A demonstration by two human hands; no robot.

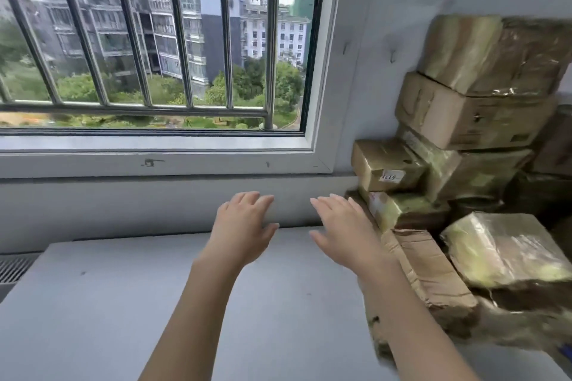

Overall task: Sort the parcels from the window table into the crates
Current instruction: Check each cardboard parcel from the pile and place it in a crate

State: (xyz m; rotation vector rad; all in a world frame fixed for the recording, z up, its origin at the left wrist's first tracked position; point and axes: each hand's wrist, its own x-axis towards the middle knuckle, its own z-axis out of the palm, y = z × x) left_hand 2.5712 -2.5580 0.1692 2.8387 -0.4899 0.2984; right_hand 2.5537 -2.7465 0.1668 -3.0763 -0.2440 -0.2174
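A pile of taped cardboard parcels fills the right side of the grey window table (154,303). A small labelled parcel (387,168) sits at the pile's left edge, above another small taped parcel (399,209). A flat torn cardboard parcel (430,269) lies lowest, with a shiny wrapped parcel (504,249) to its right. Bigger boxes (470,116) are stacked higher against the wall. My left hand (243,226) hovers over the table's far edge, fingers straight, holding nothing. My right hand (343,229) is spread flat just left of the pile, empty. No crate is in view.
A barred window (148,40) with a white sill (154,158) runs behind the table. A floor vent (15,269) shows at the far left beside the table's edge. The wall (387,25) backs the parcel pile.
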